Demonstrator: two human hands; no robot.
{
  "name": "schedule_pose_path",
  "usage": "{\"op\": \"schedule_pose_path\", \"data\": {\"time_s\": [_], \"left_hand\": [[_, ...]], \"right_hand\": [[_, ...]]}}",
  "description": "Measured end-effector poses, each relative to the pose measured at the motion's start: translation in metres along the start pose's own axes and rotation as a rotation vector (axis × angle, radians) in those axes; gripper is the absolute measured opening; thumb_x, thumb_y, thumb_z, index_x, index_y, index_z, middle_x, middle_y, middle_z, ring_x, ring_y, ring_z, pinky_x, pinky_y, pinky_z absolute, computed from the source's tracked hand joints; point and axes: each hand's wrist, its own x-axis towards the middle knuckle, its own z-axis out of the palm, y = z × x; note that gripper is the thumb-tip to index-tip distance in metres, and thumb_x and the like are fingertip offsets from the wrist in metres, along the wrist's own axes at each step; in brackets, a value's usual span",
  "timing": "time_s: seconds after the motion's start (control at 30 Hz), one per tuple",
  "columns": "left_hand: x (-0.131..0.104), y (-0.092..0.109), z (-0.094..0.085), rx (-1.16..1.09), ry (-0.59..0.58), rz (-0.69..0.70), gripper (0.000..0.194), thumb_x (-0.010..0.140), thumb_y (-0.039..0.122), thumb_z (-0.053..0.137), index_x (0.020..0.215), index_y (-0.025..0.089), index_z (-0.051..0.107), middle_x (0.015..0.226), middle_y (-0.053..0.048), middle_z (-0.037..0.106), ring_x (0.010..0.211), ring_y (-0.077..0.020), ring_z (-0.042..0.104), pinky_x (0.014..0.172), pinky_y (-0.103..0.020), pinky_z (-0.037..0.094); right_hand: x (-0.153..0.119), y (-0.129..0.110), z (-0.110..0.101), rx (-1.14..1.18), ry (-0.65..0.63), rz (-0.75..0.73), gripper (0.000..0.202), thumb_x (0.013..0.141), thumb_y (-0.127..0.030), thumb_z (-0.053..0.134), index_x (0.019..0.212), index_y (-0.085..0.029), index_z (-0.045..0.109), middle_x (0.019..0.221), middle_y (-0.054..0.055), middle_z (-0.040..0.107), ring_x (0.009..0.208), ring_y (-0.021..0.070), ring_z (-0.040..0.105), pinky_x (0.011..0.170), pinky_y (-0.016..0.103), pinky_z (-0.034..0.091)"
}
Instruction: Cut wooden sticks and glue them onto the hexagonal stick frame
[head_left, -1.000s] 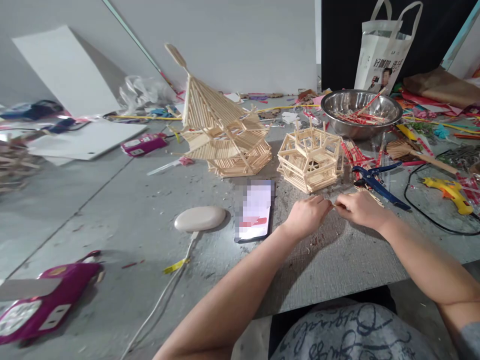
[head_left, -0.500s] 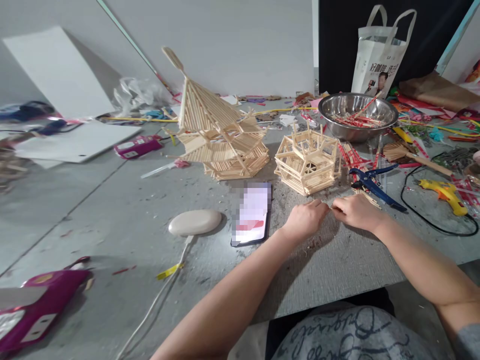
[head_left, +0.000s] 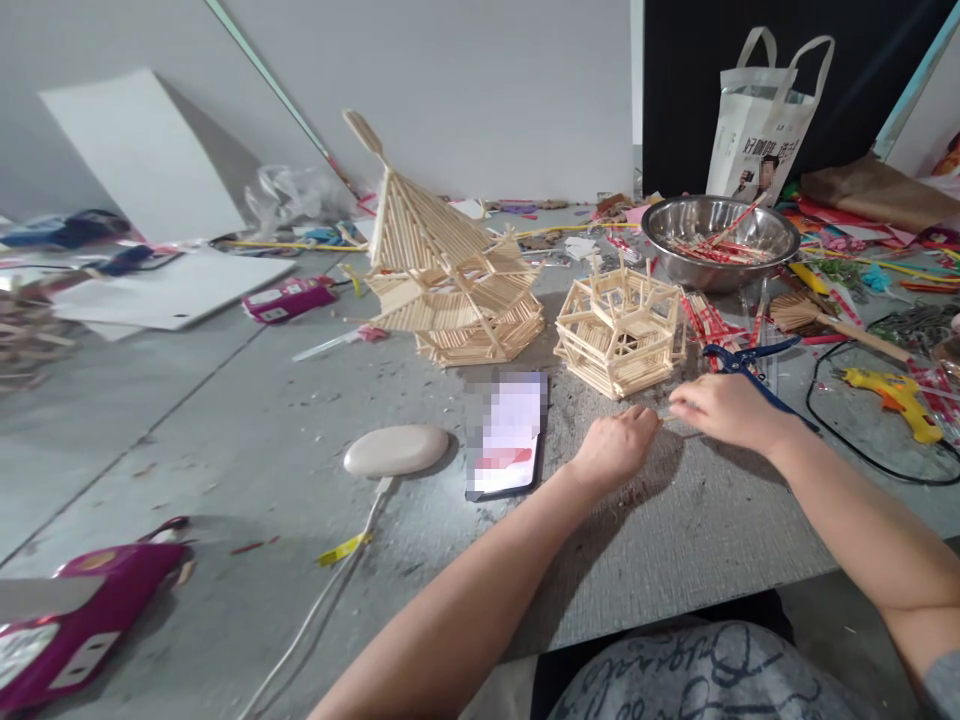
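Observation:
My left hand is closed in a pinch on a thin wooden stick, low over the table. My right hand meets the stick's other end with its fingertips closed, its grip partly hidden. Just beyond my hands stands a six-sided openwork frame built of pale sticks. Left of that rises a taller stick-built tower with a pointed roof. Blue-handled pliers lie partly behind my right hand.
A lit phone and a white oval device with a cable lie to the left. At the right are a yellow glue gun, a steel bowl of red-and-white sticks and a brush. A purple tool sits front left.
My hands have drawn slightly apart, showing more of the stick between them. The right hand has lifted a little, and the whole view has shifted slightly.

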Motion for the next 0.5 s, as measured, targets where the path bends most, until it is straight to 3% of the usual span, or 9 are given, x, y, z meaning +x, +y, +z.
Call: {"op": "schedule_pose_path", "data": {"time_s": [0.1,0.17,0.23,0.27,0.33,0.4,0.5], "left_hand": [[0.001,0.000,-0.001,-0.032,-0.041,-0.038,0.030,0.093,0.026,0.027,0.092,0.015,0.055,0.089,-0.008,0.062,0.075,-0.0184,0.063,0.062,-0.027,0.044],[0.001,-0.001,0.000,-0.053,-0.052,-0.052,0.032,0.093,0.027,0.026,0.094,0.014,0.055,0.091,-0.009,0.062,0.077,-0.0193,0.063,0.063,-0.027,0.044],[0.002,-0.003,0.000,-0.064,-0.060,-0.060,0.032,0.093,0.026,0.026,0.094,0.014,0.055,0.091,-0.009,0.063,0.078,-0.0190,0.062,0.063,-0.027,0.043],[0.002,-0.003,0.000,-0.065,-0.061,-0.063,0.031,0.093,0.026,0.026,0.094,0.015,0.056,0.090,-0.008,0.063,0.078,-0.0186,0.062,0.064,-0.026,0.043],[0.002,-0.005,0.000,-0.066,-0.059,-0.070,0.031,0.093,0.026,0.026,0.094,0.015,0.056,0.090,-0.008,0.063,0.078,-0.0179,0.062,0.064,-0.026,0.043],[0.002,-0.005,0.000,-0.073,-0.054,-0.074,0.032,0.093,0.026,0.026,0.093,0.015,0.056,0.089,-0.008,0.063,0.078,-0.0174,0.062,0.065,-0.026,0.044],[0.003,-0.006,0.001,-0.093,-0.055,-0.062,0.031,0.093,0.025,0.027,0.091,0.015,0.056,0.088,-0.008,0.062,0.076,-0.0168,0.061,0.064,-0.025,0.044]], "right_hand": [[0.010,0.039,-0.041,0.149,0.219,0.111,0.028,0.086,-0.039,0.046,0.091,-0.021,0.067,0.081,0.003,0.069,0.068,0.0125,0.060,0.063,0.024,0.040],[0.017,0.082,-0.067,0.155,0.404,0.297,0.031,0.086,-0.038,0.046,0.095,-0.017,0.066,0.085,0.007,0.070,0.071,0.0135,0.060,0.066,0.026,0.041],[0.021,0.132,-0.084,0.002,0.467,0.524,0.029,0.085,-0.031,0.045,0.095,-0.013,0.066,0.088,0.012,0.069,0.076,0.0158,0.060,0.068,0.028,0.040],[0.021,0.157,-0.088,-0.117,0.415,0.665,0.029,0.084,-0.028,0.046,0.096,-0.011,0.067,0.093,0.015,0.068,0.081,0.0177,0.060,0.069,0.029,0.038],[0.016,0.202,-0.090,-0.276,0.167,0.900,0.032,0.084,-0.024,0.043,0.101,-0.010,0.067,0.104,0.020,0.065,0.090,0.0196,0.059,0.070,0.032,0.035],[0.007,0.235,-0.085,-0.277,0.074,0.977,0.031,0.080,-0.019,0.047,0.098,-0.006,0.069,0.105,0.024,0.063,0.090,0.0211,0.059,0.067,0.033,0.033],[-0.005,0.262,-0.074,-0.262,-0.029,1.034,0.029,0.077,-0.015,0.050,0.095,-0.005,0.070,0.107,0.026,0.062,0.087,0.0208,0.059,0.065,0.034,0.031]]}}
